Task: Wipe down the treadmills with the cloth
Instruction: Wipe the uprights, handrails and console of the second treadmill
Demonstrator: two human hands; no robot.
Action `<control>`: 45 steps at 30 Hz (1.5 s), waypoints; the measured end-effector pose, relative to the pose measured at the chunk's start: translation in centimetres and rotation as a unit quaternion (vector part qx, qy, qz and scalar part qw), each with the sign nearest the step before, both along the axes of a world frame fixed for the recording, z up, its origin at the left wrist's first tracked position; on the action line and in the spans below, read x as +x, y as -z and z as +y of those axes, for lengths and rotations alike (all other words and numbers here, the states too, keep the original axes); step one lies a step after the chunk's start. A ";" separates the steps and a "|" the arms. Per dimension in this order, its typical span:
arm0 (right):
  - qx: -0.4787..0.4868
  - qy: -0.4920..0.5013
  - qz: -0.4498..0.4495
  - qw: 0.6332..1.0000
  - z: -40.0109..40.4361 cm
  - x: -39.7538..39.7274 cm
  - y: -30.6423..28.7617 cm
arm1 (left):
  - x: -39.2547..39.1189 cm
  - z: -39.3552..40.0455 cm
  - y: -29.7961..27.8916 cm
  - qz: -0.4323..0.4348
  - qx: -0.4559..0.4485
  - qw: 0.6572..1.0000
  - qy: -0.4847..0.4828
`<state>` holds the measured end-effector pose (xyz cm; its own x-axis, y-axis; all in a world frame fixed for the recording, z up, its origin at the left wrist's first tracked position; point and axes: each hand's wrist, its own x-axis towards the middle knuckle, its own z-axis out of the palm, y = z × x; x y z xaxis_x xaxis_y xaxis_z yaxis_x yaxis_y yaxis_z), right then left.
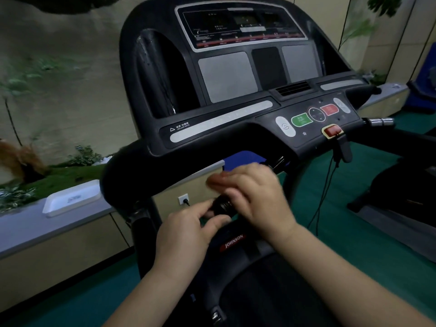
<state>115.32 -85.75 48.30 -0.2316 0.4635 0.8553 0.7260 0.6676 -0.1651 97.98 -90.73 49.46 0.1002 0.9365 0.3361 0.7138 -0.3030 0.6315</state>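
Left handlebar (122, 175): thick, dark and padded, curving down from the console; nothing touches it. I judge it worth a full wrap-around pass, underside included.
Left hand (186, 230): low in front of the console, thumb and forefinger curled and pinching a small dark ribbed part (221, 205) between the two hands. What that part is I cannot tell; it may be the end of a grip bar.
Right hand (254, 197): just beside the left and above it, fingers bent over the same dark part. Motion blur hides whether it grips or only rests there.
Cloth: not to be seen; neither hand clearly holds one. If it is bunched inside a palm, the frame does not show it.
Treadmill (236, 79): fills the view, console tilted; a second machine stands at the right edge.
Doing the step well: I judge it best to steady the small part with one hand and turn the cloth round it with the other.
Safety key (332, 131): red, with a hanging cord; keep fingers off it and the buttons alongside.
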 end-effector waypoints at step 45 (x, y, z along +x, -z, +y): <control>-0.134 0.186 0.243 0.943 2.7 -14.3 -8.4 | -19.1 10.9 -8.2 -0.394 0.045 0.918 0.021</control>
<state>100.98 -83.04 56.72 0.3786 0.6495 0.6595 0.6962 0.2697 -0.6653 78.89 -79.78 57.69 -0.1716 0.9018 0.3965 0.0326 -0.3971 0.9172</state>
